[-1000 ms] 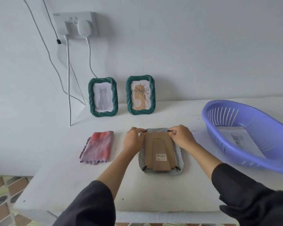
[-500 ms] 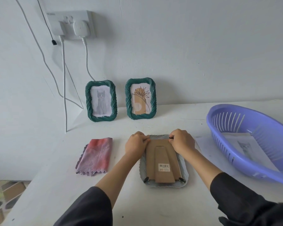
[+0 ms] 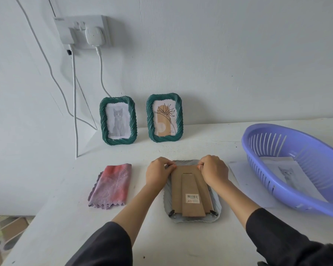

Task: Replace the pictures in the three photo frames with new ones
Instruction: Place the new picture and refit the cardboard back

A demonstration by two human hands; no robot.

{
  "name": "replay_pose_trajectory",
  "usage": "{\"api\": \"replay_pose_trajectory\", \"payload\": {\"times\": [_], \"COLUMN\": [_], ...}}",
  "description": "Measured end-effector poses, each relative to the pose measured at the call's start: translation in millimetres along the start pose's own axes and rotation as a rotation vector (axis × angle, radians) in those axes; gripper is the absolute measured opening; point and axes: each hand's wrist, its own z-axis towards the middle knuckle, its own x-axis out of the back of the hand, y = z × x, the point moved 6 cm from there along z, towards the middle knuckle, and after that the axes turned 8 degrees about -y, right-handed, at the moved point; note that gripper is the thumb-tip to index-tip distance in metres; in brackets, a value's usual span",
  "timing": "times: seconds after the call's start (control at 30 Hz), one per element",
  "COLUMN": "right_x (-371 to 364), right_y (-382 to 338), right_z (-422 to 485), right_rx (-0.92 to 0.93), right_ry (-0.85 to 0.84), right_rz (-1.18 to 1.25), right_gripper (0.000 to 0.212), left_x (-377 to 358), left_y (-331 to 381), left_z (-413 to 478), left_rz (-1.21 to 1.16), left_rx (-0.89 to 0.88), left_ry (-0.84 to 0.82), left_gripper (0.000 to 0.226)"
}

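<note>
A pale grey photo frame [image 3: 217, 207] lies face down on the white table, its brown cardboard back [image 3: 190, 196] with a folded stand facing up. My left hand [image 3: 158, 174] has curled fingers at the back's top left corner. My right hand [image 3: 214, 171] pinches at the top right corner, where the clips are hidden under the fingers. Two small black clips show at the bottom corners. Against the wall stand two green frames: one [image 3: 118, 120] holds a cat drawing, the other [image 3: 164, 118] a plant drawing.
A purple plastic basket [image 3: 296, 169] at the right holds a sheet with a cat picture [image 3: 290, 175]. Another white sheet [image 3: 244, 181] lies beside it on the table. A pink folded cloth [image 3: 112, 186] lies at the left. Cables hang from a wall socket [image 3: 83, 31].
Both hands have stayed at the top corners of the cardboard back, their fingers drawn in closer over the clips. The view has shifted slightly.
</note>
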Motion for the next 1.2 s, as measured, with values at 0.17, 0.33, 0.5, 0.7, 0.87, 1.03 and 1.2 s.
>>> {"api": "replay_pose_trajectory", "payload": {"times": [0.17,0.33,0.5,0.7,0.87,1.03,1.2], "right_x": [1.7,1.7,0.8,-1.7,-2.1,9.7,1.9], "right_y": [-2.2,-3.7,-5.1,-7.7,2.1,29.6,42.6], "right_z": [-2.3,-5.7,-8.2,-11.5,-11.6,-12.8,-31.5], "right_rx": [0.008,0.01,0.01,0.039,0.053,0.017,-0.017], "right_ry": [0.007,0.022,0.027,0.065,0.046,-0.049,-0.197], "right_rz": [-0.017,-0.042,-0.066,-0.111,0.049,0.419,0.49], "right_gripper": [0.023,0.022,0.024,0.025,0.023,0.027,0.028], "left_x": [0.8,1.4,1.2,1.0,6.2,15.3,11.4], "left_y": [1.1,-0.4,1.3,2.4,3.8,-3.2,-4.6], "left_z": [-2.1,-4.5,-5.6,-6.5,-11.7,-21.9,-33.4], "left_rz": [-0.026,-0.05,-0.043,-0.03,-0.097,-0.195,-0.137], "left_rx": [-0.017,0.002,0.005,0.029,0.07,0.116,0.16], "left_ry": [0.02,0.044,0.048,0.048,0.058,0.041,-0.036], "left_gripper": [0.017,0.016,0.016,0.017,0.022,0.029,0.023]}}
